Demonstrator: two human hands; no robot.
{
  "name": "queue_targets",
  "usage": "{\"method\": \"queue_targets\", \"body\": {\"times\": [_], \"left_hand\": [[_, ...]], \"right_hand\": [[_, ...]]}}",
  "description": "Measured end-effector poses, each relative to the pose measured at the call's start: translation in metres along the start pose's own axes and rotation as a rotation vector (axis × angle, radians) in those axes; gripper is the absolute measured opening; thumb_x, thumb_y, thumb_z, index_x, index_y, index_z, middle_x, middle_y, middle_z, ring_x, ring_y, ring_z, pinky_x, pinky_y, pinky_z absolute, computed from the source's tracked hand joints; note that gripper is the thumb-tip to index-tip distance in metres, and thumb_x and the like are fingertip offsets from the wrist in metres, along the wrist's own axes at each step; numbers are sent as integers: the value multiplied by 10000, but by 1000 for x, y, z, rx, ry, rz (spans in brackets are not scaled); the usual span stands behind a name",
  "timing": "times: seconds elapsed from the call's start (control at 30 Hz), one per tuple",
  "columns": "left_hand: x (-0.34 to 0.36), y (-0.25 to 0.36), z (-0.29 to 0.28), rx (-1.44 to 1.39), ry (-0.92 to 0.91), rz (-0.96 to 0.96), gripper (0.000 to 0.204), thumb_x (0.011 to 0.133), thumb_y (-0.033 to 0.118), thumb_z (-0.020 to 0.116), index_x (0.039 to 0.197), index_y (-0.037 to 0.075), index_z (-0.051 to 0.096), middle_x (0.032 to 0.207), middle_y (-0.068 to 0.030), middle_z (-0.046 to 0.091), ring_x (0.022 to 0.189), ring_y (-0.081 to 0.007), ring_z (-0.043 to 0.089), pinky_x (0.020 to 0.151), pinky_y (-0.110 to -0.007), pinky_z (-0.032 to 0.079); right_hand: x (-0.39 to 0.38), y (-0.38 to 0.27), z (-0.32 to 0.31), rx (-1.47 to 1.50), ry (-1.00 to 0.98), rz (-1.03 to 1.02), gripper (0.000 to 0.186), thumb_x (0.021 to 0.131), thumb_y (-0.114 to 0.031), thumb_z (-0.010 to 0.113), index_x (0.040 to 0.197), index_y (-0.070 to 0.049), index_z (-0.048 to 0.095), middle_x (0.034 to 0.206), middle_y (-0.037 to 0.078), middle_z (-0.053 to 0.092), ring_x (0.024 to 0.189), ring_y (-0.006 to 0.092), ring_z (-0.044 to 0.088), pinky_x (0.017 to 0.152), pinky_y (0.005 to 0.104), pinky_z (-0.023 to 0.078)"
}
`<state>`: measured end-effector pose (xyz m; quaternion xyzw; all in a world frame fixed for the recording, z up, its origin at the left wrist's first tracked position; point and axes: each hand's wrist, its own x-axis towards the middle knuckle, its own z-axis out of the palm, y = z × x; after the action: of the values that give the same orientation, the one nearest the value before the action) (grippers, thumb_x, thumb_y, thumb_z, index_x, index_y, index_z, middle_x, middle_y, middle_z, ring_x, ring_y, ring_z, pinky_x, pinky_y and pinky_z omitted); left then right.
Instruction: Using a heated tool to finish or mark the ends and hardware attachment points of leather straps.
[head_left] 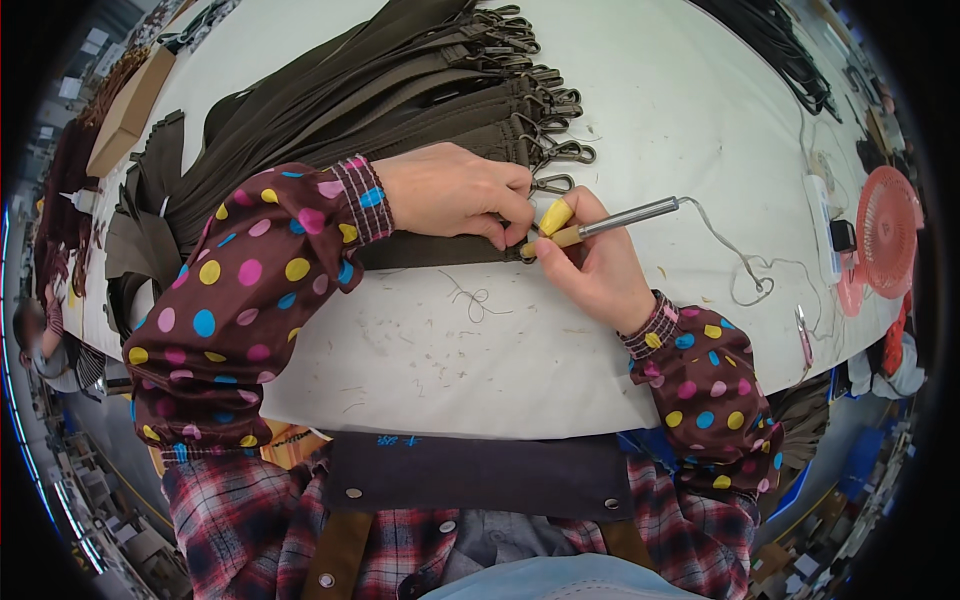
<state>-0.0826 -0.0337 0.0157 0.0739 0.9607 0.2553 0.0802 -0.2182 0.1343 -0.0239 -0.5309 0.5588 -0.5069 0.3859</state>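
Observation:
My left hand (455,195) lies over the end of a dark olive webbing strap (440,250), its thumb and fingers pinched together at the strap's end. Close against those fingertips, my right hand (605,280) grips a corded pen-like tool (630,216) with a metal barrel and a tan front part. Yellow wrapping (556,216) covers a finger of that hand. The tool's front end meets the strap end; the exact contact is hidden by my fingers. Beyond my hands lies a heap of similar straps (350,110), with several metal snap hooks (548,100) along its right side.
Loose thread (480,300) and small scraps lie on the white tabletop (420,350). The tool's grey cord (735,250) runs right towards a white power strip (823,230). Nearby are a pink slotted plastic piece (887,232) and small snips (803,338). A cardboard box (130,112) stands far left.

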Motion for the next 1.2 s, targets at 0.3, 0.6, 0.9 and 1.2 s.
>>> {"method": "queue_targets", "body": {"times": [0.3,0.6,0.9,1.2], "left_hand": [[-2,-2,9,-21,108,6,103,819,169,629,847,111,549,886,-2,509,726,-196,578,586,-322,451],[-2,1,10,-23,110,-14,103,823,164,626,844,108,542,894,-8,503,742,-200,578,597,-324,458],[-3,2,11,-15,115,-15,109,823,168,630,837,109,538,887,-1,503,743,-195,578,600,-322,460],[-4,1,12,-18,157,5,114,819,170,632,831,111,535,880,2,505,741,-195,575,596,-327,456]], "right_hand": [[1,2,2,-39,-5,-32,203,795,-59,624,852,-30,431,678,5,477,558,61,433,498,219,365],[1,2,3,-67,1,-49,200,798,-61,624,846,-29,432,671,12,476,548,71,440,492,231,366],[1,3,4,-91,-3,-54,206,797,-66,626,854,-27,432,670,23,485,549,81,459,494,235,378],[2,1,2,-103,-6,-48,200,788,-60,622,860,-28,438,667,23,493,548,80,466,494,231,380]]}}
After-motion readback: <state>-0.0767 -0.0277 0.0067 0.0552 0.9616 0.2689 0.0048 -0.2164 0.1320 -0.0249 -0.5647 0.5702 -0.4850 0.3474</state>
